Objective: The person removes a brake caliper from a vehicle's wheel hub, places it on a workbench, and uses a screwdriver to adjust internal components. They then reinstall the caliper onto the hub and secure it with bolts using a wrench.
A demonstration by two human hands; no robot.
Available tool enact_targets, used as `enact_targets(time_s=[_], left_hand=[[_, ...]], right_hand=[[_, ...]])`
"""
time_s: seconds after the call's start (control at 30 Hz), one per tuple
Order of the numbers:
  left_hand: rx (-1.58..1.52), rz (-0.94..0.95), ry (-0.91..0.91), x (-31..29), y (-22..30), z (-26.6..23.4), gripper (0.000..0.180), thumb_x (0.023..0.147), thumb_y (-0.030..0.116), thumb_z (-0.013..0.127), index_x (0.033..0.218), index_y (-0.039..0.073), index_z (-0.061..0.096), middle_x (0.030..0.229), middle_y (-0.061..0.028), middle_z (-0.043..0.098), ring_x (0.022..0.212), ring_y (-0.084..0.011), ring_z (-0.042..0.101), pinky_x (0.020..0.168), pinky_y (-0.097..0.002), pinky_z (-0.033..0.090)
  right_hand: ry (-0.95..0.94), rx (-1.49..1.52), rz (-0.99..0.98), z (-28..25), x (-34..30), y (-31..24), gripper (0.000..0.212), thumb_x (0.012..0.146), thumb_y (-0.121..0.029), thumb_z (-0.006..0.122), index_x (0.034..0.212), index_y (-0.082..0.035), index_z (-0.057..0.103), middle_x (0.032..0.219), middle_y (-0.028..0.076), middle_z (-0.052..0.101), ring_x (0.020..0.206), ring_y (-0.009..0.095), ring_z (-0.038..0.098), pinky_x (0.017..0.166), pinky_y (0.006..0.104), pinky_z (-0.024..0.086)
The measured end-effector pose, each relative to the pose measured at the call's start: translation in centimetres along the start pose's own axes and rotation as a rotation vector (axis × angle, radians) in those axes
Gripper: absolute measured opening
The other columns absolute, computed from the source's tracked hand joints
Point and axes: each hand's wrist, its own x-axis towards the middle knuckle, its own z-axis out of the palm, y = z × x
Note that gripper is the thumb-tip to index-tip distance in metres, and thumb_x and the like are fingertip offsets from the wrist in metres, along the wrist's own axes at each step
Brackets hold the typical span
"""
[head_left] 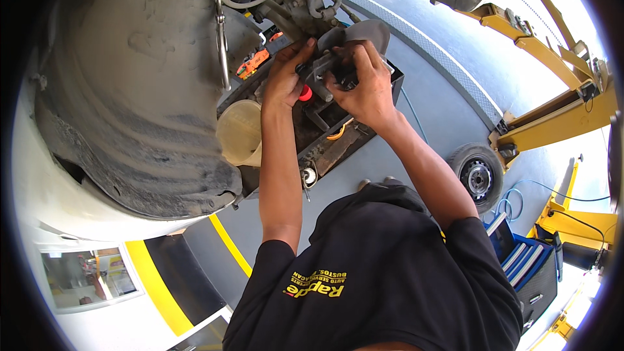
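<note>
Beside a grey brake disc (pixel 375 32) under the raised vehicle, both my hands hold a dark metal part that looks like a brake caliper (pixel 316 70). My left hand (pixel 284 79) is closed on its left side, the fingers pointing up. My right hand (pixel 368 88) grips the other side with bent fingers, its knuckles close against the disc. The fingers cover much of the part, so its inner side is hidden. Above it are the dusty suspension parts and a bent hose (pixel 323 1).
Below my hands stands a dark tool tray (pixel 335 156) with a red cap (pixel 305 93). A translucent tub (pixel 239 131) is left of my forearm. The wheel-arch liner (pixel 130 91) fills the left. A wheel (pixel 478 177), blue hose (pixel 515 203) and yellow lift arm (pixel 552 131) are right.
</note>
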Motion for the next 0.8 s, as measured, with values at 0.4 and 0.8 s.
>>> enact_targets(time_s=[0.4,0.8], left_hand=[[0.04,0.247,-0.136,0.4,-2.4,0.5,0.03,0.107,0.027,0.072,0.124,0.002,0.072,0.113,-0.0036,0.076,0.1,-0.0111,0.07,0.087,-0.0294,0.058],[0.305,0.125,-0.035,0.2,0.3,0.9,0.032,0.109,0.034,0.07,0.112,0.002,0.075,0.1,-0.0044,0.077,0.086,-0.0103,0.072,0.075,-0.0276,0.056]], right_hand=[[0.053,0.006,-0.059,0.1,-0.2,0.5,0.045,0.071,-0.01,0.086,0.112,-0.002,0.07,0.108,0.013,0.065,0.096,0.036,0.071,0.082,0.0427,0.059],[0.021,0.006,0.008,0.2,-0.7,1.0,0.059,0.077,-0.019,0.089,0.126,-0.005,0.059,0.104,0.012,0.058,0.093,0.033,0.068,0.081,0.0441,0.057]])
